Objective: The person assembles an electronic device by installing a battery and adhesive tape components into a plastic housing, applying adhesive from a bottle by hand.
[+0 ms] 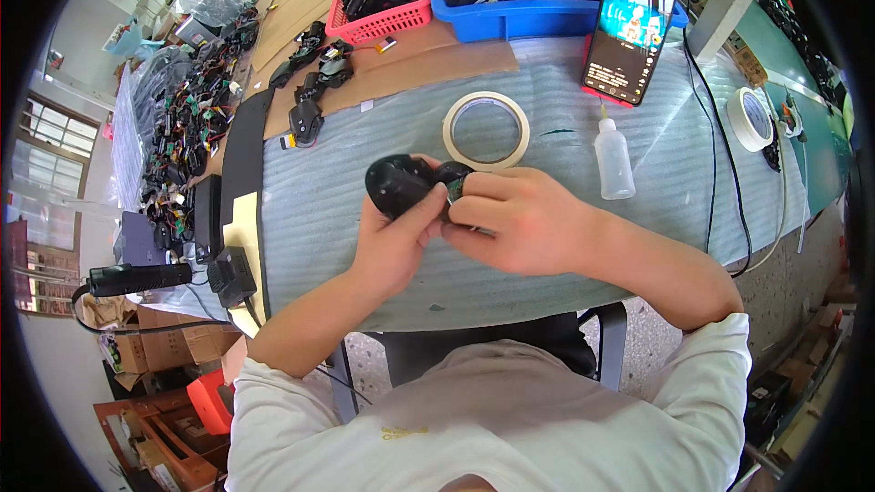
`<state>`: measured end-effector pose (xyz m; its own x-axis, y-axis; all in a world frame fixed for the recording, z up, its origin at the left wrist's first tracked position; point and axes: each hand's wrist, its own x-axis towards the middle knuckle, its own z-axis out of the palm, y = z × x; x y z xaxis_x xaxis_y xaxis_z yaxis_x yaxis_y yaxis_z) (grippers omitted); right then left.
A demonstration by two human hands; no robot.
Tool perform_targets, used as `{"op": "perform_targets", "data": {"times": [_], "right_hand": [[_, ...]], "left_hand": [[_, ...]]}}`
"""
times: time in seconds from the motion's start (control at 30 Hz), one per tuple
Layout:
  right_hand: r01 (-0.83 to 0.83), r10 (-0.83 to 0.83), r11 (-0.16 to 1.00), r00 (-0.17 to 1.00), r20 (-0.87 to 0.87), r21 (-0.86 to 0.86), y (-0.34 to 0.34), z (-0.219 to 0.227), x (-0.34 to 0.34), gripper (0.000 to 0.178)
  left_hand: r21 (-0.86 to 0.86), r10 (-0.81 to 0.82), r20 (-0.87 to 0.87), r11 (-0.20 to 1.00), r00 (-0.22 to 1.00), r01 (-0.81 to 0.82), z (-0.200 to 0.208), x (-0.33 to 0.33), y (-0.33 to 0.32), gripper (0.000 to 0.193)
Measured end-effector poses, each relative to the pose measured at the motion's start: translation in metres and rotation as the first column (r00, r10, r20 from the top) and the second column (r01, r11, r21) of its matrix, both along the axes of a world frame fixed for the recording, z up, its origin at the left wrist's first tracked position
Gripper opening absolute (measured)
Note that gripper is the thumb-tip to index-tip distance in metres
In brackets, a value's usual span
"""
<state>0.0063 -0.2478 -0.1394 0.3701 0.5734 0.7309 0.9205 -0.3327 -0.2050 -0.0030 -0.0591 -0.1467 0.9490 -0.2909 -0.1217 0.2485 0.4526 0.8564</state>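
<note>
Above the near part of the table, my left hand is closed around a glossy black plastic housing with rounded lobes. Its thumb presses on the side facing me. My right hand meets the housing's right end, fingers curled in a pinch. A sliver of green, perhaps a circuit board, shows between the two hands; the right fingertips cover most of it. Just beyond the hands lies a roll of cream masking tape on its side.
A clear squeeze bottle and a propped phone stand right. Behind are a blue bin and a pink basket of black parts. Left lie black housings, wired boards and a black handheld tool. Cables cross the right side.
</note>
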Motion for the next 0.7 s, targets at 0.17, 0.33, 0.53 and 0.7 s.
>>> {"op": "perform_targets", "data": {"times": [0.17,0.33,0.53,0.7], "right_hand": [[-0.059,0.071,0.988,0.994,0.08,-0.145,-0.019,0.011,0.008,0.013],[0.024,0.062,0.965,0.946,-0.317,0.26,-0.018,0.024,0.007,0.019],[-0.072,0.142,0.972,0.937,-0.319,0.222,-0.02,0.022,0.006,0.025],[-0.25,0.265,0.96,0.958,-0.112,0.127,-0.011,0.032,-0.004,0.034]], "left_hand": [[0.088,0.021,0.003,0.996,1.0,-0.021,0.005,0.015,0.013,0.027],[0.151,-0.021,0.232,0.988,0.973,-0.015,0.006,0.027,0.024,0.031],[0.629,-0.433,0.768,0.648,0.472,-0.429,0.019,0.026,0.012,0.042],[0.485,-0.38,0.833,0.851,0.401,-0.201,0.018,0.018,0.009,0.035]]}}
